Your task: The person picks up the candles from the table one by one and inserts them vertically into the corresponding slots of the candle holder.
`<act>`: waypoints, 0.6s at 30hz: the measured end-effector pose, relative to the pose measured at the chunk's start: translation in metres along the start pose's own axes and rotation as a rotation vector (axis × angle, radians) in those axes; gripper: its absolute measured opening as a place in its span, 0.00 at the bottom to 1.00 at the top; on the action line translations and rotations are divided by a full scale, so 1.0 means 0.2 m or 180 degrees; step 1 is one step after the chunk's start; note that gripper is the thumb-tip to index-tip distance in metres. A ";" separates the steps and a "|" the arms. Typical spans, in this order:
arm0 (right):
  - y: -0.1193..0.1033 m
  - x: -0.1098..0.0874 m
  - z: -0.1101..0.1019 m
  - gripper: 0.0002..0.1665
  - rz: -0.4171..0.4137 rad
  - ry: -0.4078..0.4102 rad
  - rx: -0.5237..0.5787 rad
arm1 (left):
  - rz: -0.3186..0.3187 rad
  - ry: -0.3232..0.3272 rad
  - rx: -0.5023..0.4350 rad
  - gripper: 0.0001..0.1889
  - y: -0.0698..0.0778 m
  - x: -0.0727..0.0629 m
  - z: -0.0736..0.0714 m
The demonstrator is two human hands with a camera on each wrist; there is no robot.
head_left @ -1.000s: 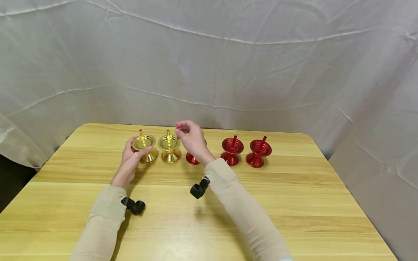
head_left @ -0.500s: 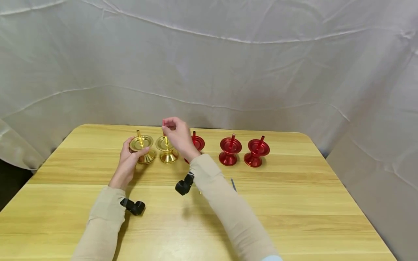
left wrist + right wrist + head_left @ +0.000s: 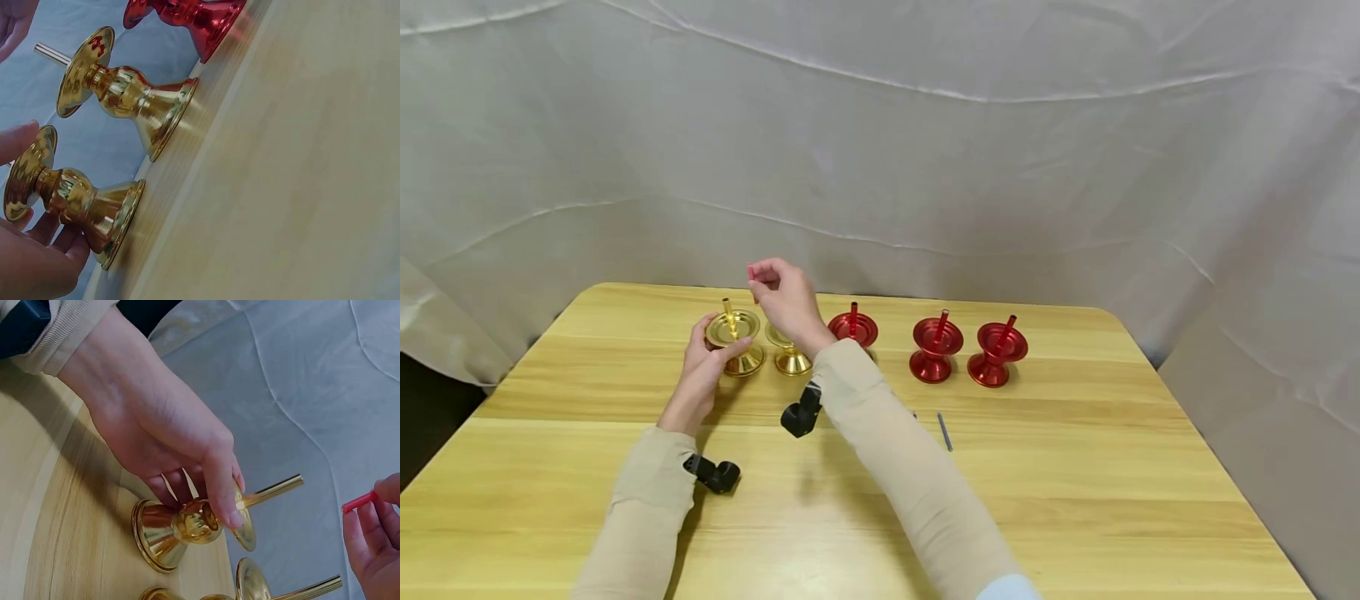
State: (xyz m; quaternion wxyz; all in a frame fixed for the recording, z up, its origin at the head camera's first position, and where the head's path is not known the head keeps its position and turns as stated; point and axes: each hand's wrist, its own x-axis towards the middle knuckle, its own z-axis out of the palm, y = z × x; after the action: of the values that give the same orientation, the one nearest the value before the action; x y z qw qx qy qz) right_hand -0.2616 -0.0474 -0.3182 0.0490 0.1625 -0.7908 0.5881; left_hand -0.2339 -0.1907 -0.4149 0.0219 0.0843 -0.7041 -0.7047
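My left hand (image 3: 697,371) grips the leftmost gold candle holder (image 3: 745,360), thumb at its dish and fingers around the stem. This holder stands upright on the table, its thin gold tube rising from the dish. Pinched between the thumb and fingers of my right hand (image 3: 786,304) is a short red stick (image 3: 359,502). That hand is raised above and behind the second gold candle holder (image 3: 122,94), partly covering it in the head view. In the right wrist view, the stick is a little away from the tip of the held holder's tube (image 3: 275,490).
To the right stand three red candle holders, one near the middle (image 3: 853,331), another (image 3: 932,367) and the last (image 3: 989,371). A thin blue-grey stick (image 3: 944,432) lies on the wooden table (image 3: 1112,467), with another partly behind my right sleeve. A pale curtain (image 3: 880,167) hangs behind.
My right hand has moved left with the red stick, from beside the second gold holder toward the first. The blue-grey stick has come into sight. My left hand keeps its grip.
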 end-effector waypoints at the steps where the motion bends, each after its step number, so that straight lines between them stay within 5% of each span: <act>1: 0.00 0.00 0.00 0.10 0.0004 -0.0006 -0.0026 | 0.0005 -0.0001 -0.0003 0.42 0.00 0.00 0.01; 18: 0.03 0.07 0.15 0.07 0.0136 -0.0068 0.0144 | -0.0059 0.0103 -0.0113 0.41 -0.02 -0.01 -0.01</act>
State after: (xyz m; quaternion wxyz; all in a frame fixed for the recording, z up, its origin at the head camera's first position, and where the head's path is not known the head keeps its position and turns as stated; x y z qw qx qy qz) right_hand -0.2725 -0.0769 -0.3300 0.0243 0.1529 -0.7811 0.6050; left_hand -0.2307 -0.1916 -0.4185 0.0283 0.1018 -0.6903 -0.7158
